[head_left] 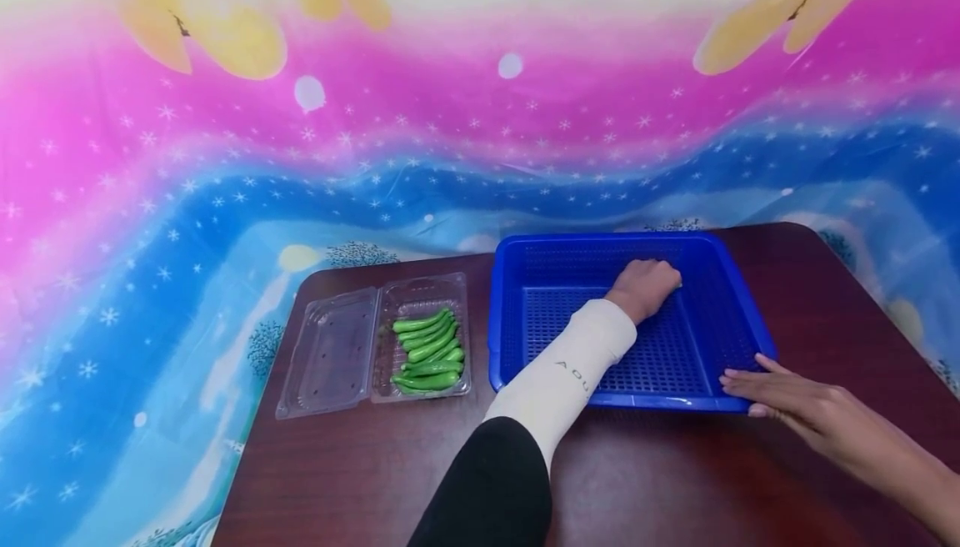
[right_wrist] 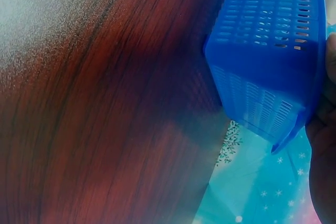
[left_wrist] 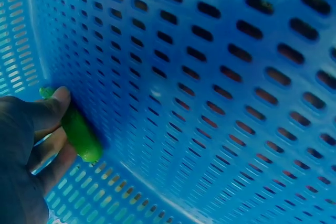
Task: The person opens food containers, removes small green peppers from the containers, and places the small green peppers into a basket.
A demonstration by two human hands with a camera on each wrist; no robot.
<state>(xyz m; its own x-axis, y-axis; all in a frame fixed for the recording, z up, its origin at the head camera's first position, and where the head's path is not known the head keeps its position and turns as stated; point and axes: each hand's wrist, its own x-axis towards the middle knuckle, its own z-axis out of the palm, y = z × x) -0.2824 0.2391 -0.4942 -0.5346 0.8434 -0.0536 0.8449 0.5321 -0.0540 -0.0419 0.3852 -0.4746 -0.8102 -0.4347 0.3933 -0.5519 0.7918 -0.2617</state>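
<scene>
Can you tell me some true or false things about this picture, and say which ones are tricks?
1. The left hand is inside the basket. True.
2. The right hand touches a corner of the basket. True.
3. The box is closed. False: its lid lies open beside it.
4. The left hand holds a green veggie. True.
5. The box is to the right of the basket. False: it is to the left.
6. The veggies in the box are yellow. False: they are green.
</scene>
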